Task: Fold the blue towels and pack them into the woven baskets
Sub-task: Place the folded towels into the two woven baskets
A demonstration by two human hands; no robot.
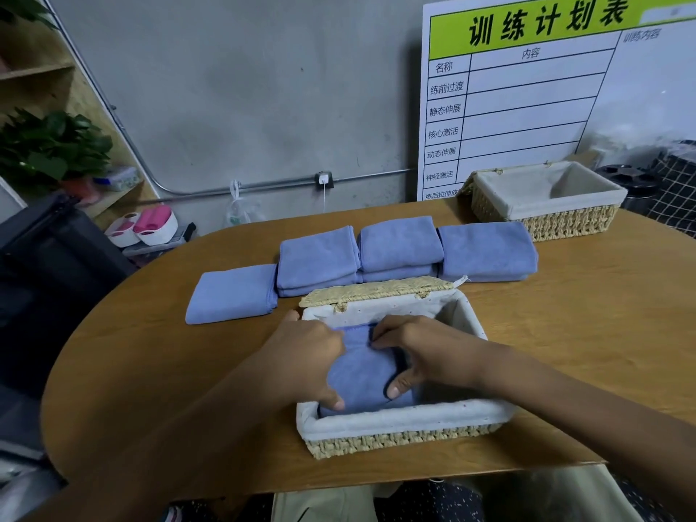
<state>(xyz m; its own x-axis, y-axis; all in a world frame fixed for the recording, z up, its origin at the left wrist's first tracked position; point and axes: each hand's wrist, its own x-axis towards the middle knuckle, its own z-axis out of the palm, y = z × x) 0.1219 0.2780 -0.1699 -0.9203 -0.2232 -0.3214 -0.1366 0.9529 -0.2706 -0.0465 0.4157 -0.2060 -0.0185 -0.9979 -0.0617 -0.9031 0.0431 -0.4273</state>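
Both bare hands, left (312, 356) and right (418, 352), gripping folded blue towel (361, 374) inside near cloth-lined woven straw basket (406, 433); 4 towel stacks (399, 244) behind on wooden table (565, 333); second basket (542, 201) far right.

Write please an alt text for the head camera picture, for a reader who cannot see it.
Both hands, left and right, press a folded blue towel into the near woven basket on a wooden table. Behind it lie folded blue towels in a row, and a second basket stands empty at the far right.
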